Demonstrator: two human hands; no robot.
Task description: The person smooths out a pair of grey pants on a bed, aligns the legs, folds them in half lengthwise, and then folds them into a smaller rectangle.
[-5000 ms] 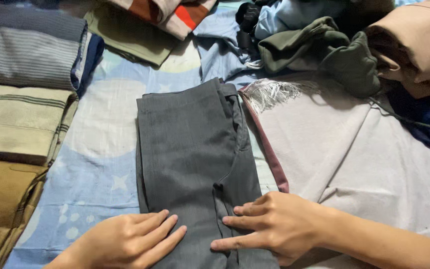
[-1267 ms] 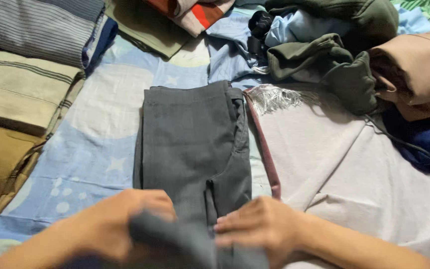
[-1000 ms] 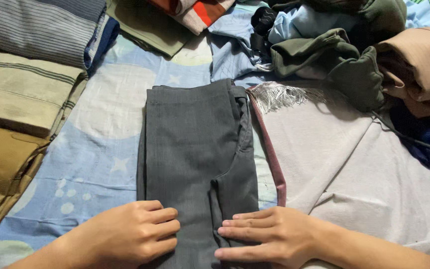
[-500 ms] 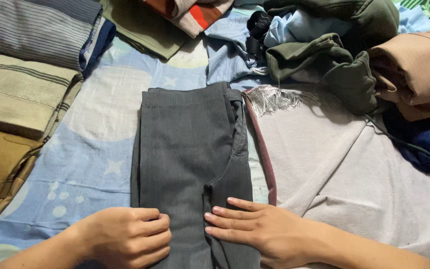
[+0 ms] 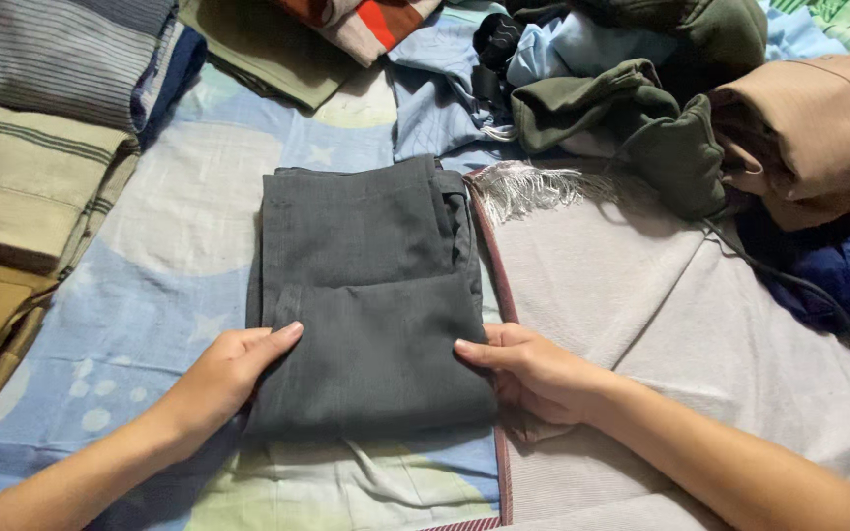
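Folded trousers (image 5: 366, 295) lie at the centre on a bedsheet (image 5: 150, 324), the near half doubled over the far half. The left hand (image 5: 223, 374) grips their left edge, the right hand (image 5: 528, 369) their right edge. A fringed cloth (image 5: 661, 295) lies spread just right of them. Stacked folded garments (image 5: 31, 177) sit at far left; a loose clothing heap (image 5: 661, 88) lies behind, upper right.

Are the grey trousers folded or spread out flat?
Folded: the grey trousers lie as a compact rectangle, lower half doubled over the upper.
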